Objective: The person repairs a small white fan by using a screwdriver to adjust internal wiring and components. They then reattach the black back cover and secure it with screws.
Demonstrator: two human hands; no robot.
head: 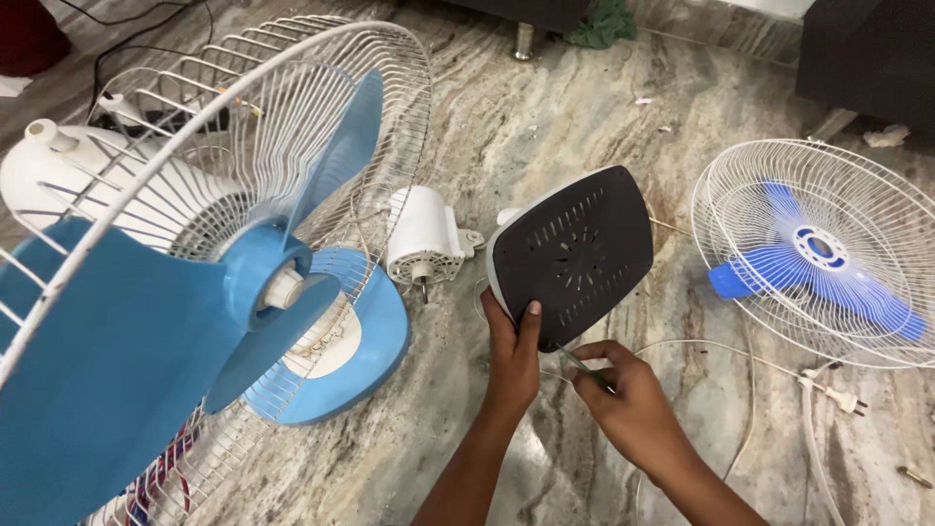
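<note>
fan base point(575, 253) tilted, left hand point(513, 351) gripping edge

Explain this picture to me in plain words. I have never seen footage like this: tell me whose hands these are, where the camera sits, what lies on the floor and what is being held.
There is one picture, taken by a camera worn on a person's head, looking down at their own two bare hands over a marbled stone floor.

The left hand grips the lower edge of a fan base, tilted up so its dark, slotted underside faces the camera. The right hand pinches a thin tool, probably a screwdriver, with its tip at that edge.

Around them lie fan parts: a big fan with blue blades close on the left, its wire guard open; a white motor housing; a wire guard with a blue blade inside on the right; and a white cord with plug.
</note>
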